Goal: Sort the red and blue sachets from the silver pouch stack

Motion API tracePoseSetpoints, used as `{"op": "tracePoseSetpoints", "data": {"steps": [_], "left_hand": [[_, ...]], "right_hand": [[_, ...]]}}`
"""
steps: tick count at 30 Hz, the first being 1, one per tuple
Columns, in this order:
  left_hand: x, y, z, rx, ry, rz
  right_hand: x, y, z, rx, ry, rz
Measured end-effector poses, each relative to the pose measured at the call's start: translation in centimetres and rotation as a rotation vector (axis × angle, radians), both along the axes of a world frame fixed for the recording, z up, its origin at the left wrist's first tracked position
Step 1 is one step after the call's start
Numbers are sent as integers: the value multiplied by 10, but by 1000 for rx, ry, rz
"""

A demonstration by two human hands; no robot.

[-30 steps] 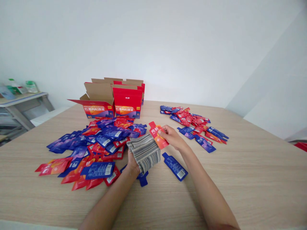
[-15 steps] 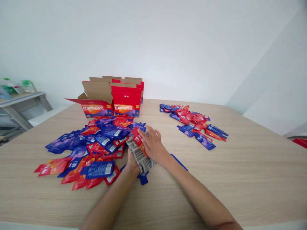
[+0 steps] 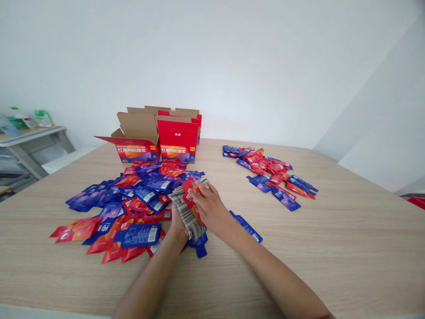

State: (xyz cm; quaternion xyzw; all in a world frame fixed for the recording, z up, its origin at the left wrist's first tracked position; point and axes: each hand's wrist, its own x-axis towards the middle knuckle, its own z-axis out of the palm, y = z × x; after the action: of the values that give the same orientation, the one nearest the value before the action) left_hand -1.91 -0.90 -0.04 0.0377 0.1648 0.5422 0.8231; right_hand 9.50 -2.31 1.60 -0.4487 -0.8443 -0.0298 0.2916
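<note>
My left hand [image 3: 178, 223] is wrapped under a thick stack of sachets [image 3: 183, 213], whose striped grey edges face me. A red sachet [image 3: 189, 193] with white lettering lies against the top of this stack. My right hand [image 3: 212, 209] grips that red sachet from the right, its fingers curled over it and the stack's far side. Beside my left hand spreads a large pile of red and blue sachets [image 3: 144, 194]. A blue sachet [image 3: 199, 246] lies partly hidden beneath the stack, and another blue sachet [image 3: 247, 227] is under my right forearm.
Open red cartons [image 3: 177, 141] stand behind the large pile, flaps up. A smaller heap of red and blue sachets [image 3: 262, 165] lies at the back right of the wooden table [image 3: 332, 248]. At far left, a side table [image 3: 33, 135] holds bottles.
Both hands have shifted slightly left with the stack, which is tilted a little differently. More of the blue sachet by my right forearm shows. The view has moved slightly.
</note>
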Motion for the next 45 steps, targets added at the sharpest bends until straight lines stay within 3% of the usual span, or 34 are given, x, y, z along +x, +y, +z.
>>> {"op": "tracePoseSetpoints", "data": {"steps": [9, 16, 21, 26, 30, 35, 41, 45], "left_hand": [[-5, -3, 8, -32, -10, 5], [13, -9, 9, -152, -52, 43], [12, -7, 10, -113, 18, 3], [-11, 2, 14, -44, -3, 60], [-18, 6, 14, -56, -4, 109], [-5, 3, 10, -35, -20, 119], [15, -7, -9, -63, 34, -50], [11, -3, -19, -47, 91, -18]], "right_hand": [[-3, -8, 3, -23, 132, -25], [0, 5, -3, -41, 287, -103], [1, 4, 2, -41, 204, -127], [-4, -7, 3, 1, 114, -53], [-10, -12, -4, 51, 52, -77], [-11, -5, -11, 134, 124, -131], [-4, -2, -8, 69, 168, -181], [-8, -9, -4, 34, 59, -100]]}}
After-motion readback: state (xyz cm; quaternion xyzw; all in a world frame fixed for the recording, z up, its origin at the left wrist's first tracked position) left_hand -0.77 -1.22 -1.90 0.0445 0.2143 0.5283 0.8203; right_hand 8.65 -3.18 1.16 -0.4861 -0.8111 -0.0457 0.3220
